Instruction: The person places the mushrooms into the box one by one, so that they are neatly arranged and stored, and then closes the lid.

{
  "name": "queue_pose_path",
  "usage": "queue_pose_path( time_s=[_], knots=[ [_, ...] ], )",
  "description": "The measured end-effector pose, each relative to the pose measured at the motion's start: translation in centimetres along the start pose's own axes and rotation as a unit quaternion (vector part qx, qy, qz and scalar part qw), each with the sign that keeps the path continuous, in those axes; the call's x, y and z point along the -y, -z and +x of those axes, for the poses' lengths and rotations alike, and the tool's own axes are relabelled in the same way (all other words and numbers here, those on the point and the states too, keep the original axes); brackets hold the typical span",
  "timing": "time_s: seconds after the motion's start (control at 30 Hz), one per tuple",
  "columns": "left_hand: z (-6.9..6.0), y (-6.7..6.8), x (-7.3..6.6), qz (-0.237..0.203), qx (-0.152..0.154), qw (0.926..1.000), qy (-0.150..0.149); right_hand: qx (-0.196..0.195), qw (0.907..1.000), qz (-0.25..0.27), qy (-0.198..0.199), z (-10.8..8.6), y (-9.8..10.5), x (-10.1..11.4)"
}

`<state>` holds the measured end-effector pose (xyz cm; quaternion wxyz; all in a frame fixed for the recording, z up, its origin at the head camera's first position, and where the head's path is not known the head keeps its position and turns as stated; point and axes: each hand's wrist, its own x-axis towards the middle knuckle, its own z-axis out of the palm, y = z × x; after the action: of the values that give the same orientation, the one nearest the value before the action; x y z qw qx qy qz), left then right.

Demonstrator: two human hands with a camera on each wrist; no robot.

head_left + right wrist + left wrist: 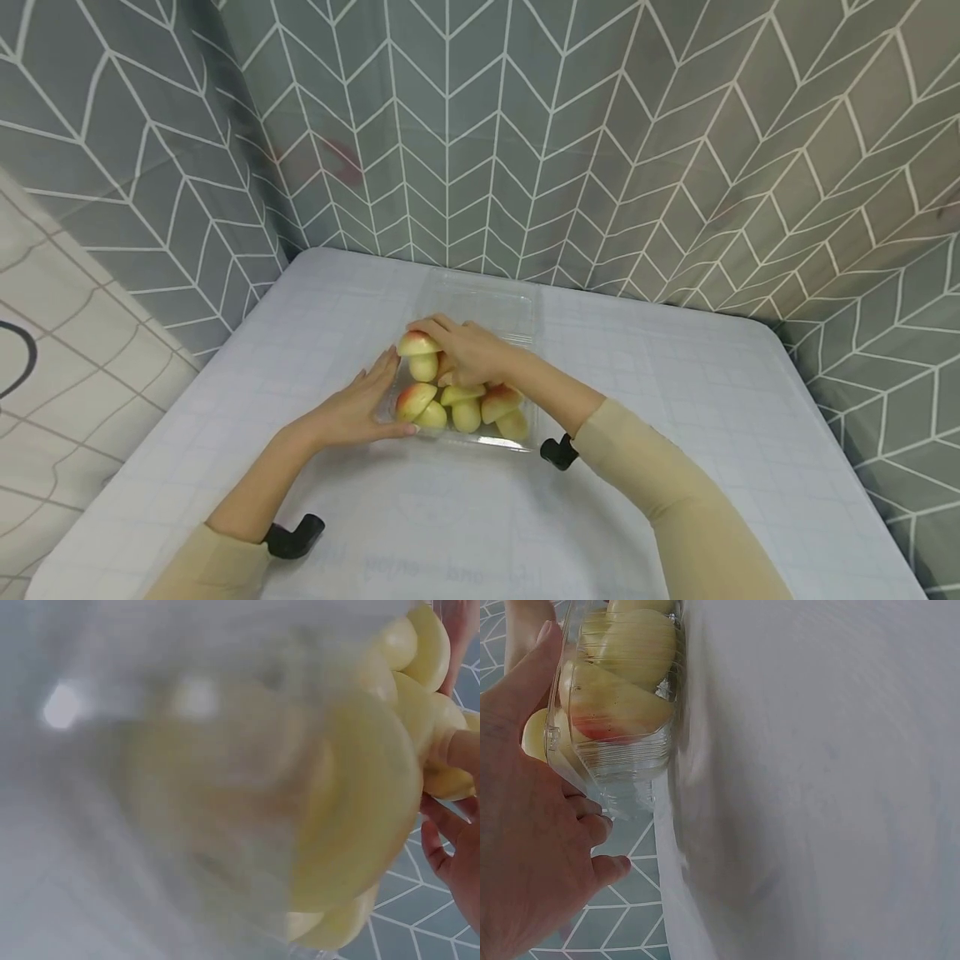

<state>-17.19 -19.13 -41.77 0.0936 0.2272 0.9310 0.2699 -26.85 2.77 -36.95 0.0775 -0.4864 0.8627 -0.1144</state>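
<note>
Several pale yellow mushroom-shaped pieces with reddish blushes on their caps lie in a clear plastic clamshell box (504, 442). My right hand (471, 350) reaches over the box from the right and grips the mushroom-shaped piece (422, 357) at the back left, with fingers over its far side. In the right wrist view the thumb presses on this piece, and the box's clear wall blurs much of the picture. My left hand (358, 407) rests against the box's left side, its fingers stretched along it and its thumb at the front corner. Another piece (611, 705) shows through the wall.
The box's clear lid (480, 302) lies folded back behind it. A white cloth (450, 517) covers the table. Patterned grey curtains (480, 142) hang behind and to the sides. Black wrist mounts (296, 536) are on both forearms.
</note>
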Motion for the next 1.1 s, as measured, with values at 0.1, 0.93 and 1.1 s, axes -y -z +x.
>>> queue_pose_path(
  time_s=[0.1, 0.93, 1.1],
  knots=[
    [0.0, 0.1, 0.0, -0.002, 0.001, 1.0000, 0.001, 0.008, 0.9996, -0.022, 0.016, 0.2, 0.3, 0.0],
    [0.0, 0.1, -0.2, -0.011, 0.004, 0.9999, 0.008, 0.057, 0.9966, -0.055, 0.021, -0.2, 1.1, -0.6],
    [0.0, 0.0, -0.3, -0.018, 0.005, 0.9997, 0.013, 0.058, 0.9979, -0.012, 0.026, 0.0, 1.2, -0.4]
  ],
)
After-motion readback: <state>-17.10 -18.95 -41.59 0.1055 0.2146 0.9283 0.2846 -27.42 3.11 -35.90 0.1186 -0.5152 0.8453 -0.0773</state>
